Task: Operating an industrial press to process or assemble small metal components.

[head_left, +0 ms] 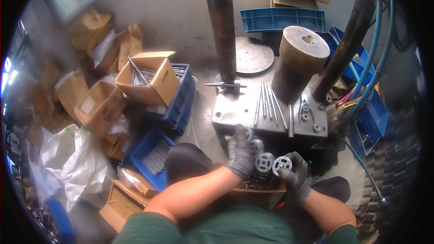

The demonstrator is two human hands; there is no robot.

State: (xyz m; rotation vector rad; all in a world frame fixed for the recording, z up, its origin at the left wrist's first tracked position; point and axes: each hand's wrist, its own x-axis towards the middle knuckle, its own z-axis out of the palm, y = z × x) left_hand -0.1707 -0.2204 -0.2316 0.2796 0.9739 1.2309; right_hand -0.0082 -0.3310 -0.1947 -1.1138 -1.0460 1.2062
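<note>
Grey work gloves cover both of my hands. My right hand [297,174] is closed on a round, slotted metal disc [282,166], its face turned up with the thumb over the near edge. Touching or close beside it is a second slotted disc [264,162]. My left hand [239,153] is closed at the rim of another round metal part [248,133], its far fingers partly hidden. One more round part [256,147] lies between that hand and the discs. Below my hands, a cardboard box [260,193] holds many small dark metal pieces.
Ahead stands a metal press bed [230,114] with several slim rods [270,104], pliers [304,104], a thick cylinder [300,63] and an upright column [220,27]. At left are a blue bin of rods [168,138], cartons [165,86] and a white sack [72,165]. Blue hoses [373,49] hang right.
</note>
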